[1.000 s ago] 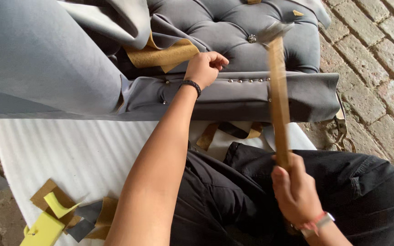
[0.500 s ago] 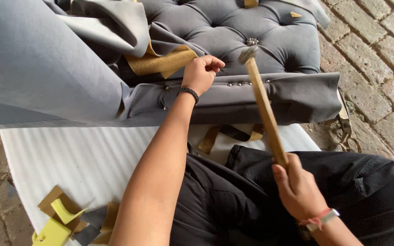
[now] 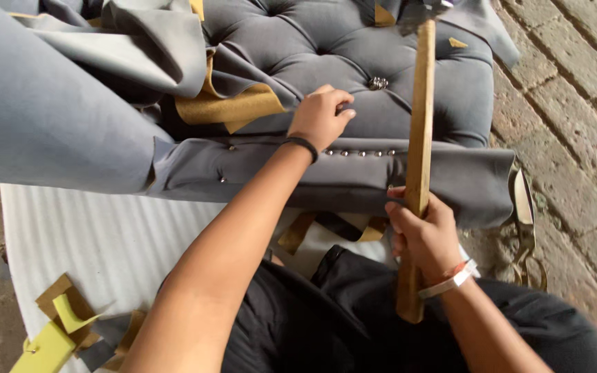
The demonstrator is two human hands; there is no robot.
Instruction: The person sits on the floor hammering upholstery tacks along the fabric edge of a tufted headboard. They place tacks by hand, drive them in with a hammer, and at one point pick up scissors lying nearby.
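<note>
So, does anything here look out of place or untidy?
Yes. Loose grey fabric lies folded back over the cushion, baring tan backing. Cut scraps lie scattered on the white sheet. The left hand pinches the cushion edge; the right hand holds a raised hammer.

The hammer (image 3: 419, 138) has swung up — its head now at the frame's twelve o'clock edge. The right hand (image 3: 423, 235) has risen too, gripping higher up the handle.

Soft, even daylight, no glare; faint shadows lie under the left hand (image 3: 319, 117). Above the right hand (image 3: 426, 235), the hammer head (image 3: 419, 10) blurs.
</note>
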